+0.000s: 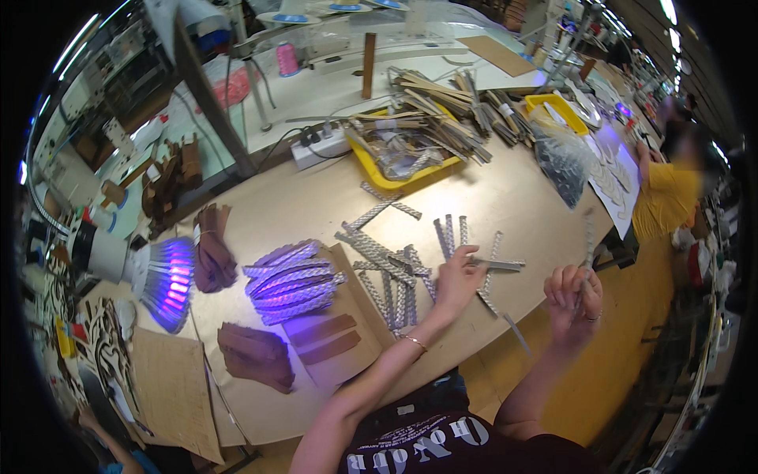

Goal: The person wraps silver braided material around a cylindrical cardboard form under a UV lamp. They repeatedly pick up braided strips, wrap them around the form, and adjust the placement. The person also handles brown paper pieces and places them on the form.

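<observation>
My right hand (574, 299), beyond the table's front edge, is closed around a braided grey-and-white strap (589, 237) that sticks up from the fingers, slightly blurred. Over the table, my left hand (458, 278) has its fingers bent together at one end of a thin grey strap (501, 264), which points right. Loose braided straps (399, 304) lie scattered to its left, and several shorter ones (450, 231) lie just beyond it. A blurred pale strip (517, 332) shows past the table edge, between my hands.
A bundle of braided straps (292, 282) and brown strips (254, 355) lie left, beside a purple-lit lamp (163, 280). A yellow tray (379, 178) heaped with strips stands behind, near a white power strip (320, 148). A plastic bag (562, 162) lies right; a person in yellow (671, 197) sits beyond.
</observation>
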A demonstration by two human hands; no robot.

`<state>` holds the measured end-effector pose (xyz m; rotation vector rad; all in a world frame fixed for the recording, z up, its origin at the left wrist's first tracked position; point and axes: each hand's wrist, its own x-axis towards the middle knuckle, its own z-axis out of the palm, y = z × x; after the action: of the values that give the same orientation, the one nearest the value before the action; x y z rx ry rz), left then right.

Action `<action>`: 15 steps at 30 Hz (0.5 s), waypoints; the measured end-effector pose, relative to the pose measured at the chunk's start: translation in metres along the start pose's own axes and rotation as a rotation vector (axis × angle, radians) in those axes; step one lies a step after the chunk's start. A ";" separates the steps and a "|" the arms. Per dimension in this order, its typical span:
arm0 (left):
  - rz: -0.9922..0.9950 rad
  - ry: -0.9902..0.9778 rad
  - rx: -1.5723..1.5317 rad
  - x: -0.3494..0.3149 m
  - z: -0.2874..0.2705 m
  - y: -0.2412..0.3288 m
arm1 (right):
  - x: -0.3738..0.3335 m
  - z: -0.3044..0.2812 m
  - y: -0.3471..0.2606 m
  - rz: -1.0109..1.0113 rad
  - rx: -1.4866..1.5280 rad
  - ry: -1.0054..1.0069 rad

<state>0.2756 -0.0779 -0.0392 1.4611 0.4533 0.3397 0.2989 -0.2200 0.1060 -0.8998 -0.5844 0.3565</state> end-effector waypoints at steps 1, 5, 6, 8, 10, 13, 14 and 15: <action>0.108 0.012 0.030 -0.005 0.001 0.005 | -0.002 0.003 -0.002 0.064 -0.206 0.060; 0.240 -0.047 0.168 -0.040 -0.010 0.039 | -0.006 0.019 0.011 0.443 -0.519 0.010; 0.187 -0.063 0.034 -0.054 -0.019 0.049 | -0.006 0.024 0.017 0.544 -0.512 -0.031; 0.144 -0.061 -0.262 -0.085 -0.041 0.070 | -0.006 0.035 0.025 0.574 -0.447 -0.152; 0.060 -0.038 -0.527 -0.111 -0.072 0.090 | -0.006 0.048 0.031 0.643 -0.406 -0.248; 0.085 0.093 -0.640 -0.140 -0.116 0.116 | 0.001 0.072 0.039 0.727 -0.437 -0.379; 0.133 0.151 -0.651 -0.148 -0.128 0.123 | 0.003 0.081 0.044 0.714 -0.471 -0.425; 0.109 0.199 -0.558 -0.157 -0.141 0.128 | 0.006 0.091 0.051 0.697 -0.507 -0.476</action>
<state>0.0767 -0.0206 0.0949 0.9123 0.3974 0.6469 0.2450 -0.1304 0.1108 -1.5223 -0.8045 1.1059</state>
